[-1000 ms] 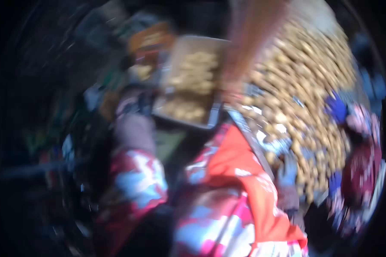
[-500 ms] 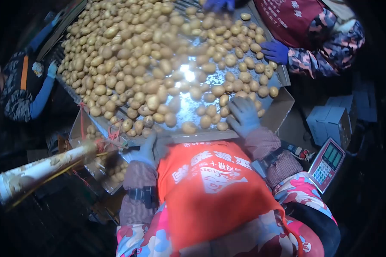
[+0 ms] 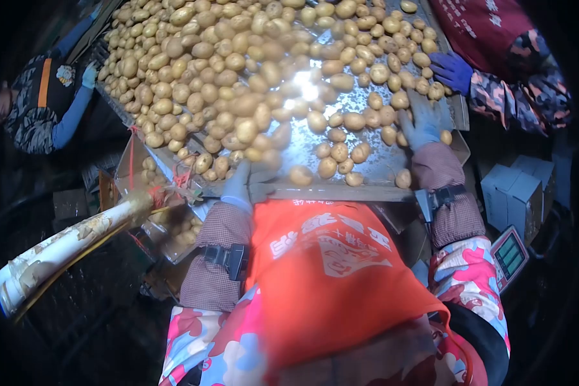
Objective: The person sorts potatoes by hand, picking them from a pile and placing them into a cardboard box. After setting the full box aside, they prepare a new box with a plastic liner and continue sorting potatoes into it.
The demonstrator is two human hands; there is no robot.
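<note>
A large heap of potatoes (image 3: 199, 83) lies on a metal sorting table (image 3: 379, 164). My right hand (image 3: 426, 122), in a grey glove, reaches over the table's right side. Its fingers are stretched out and spread against several potatoes there. At the table's near edge rests my left hand (image 3: 243, 185), also gloved, fingers extended beside the heap's lower end; they are partly blurred. A small group of potatoes (image 3: 341, 157) sits between my two hands on the shiny, wet-looking surface.
To the right, a co-worker's purple-gloved hand (image 3: 451, 72) is at the table edge. Another person (image 3: 48, 106) stands at the left. A worn white pole (image 3: 64, 251) juts in at lower left. Cardboard boxes (image 3: 511, 193) and a digital scale (image 3: 509, 257) are at the right.
My right hand has moved right and farther away, toward the table's right edge, and potatoes there have shifted with it. More bare metal shows near me. My left hand stays at the near edge.
</note>
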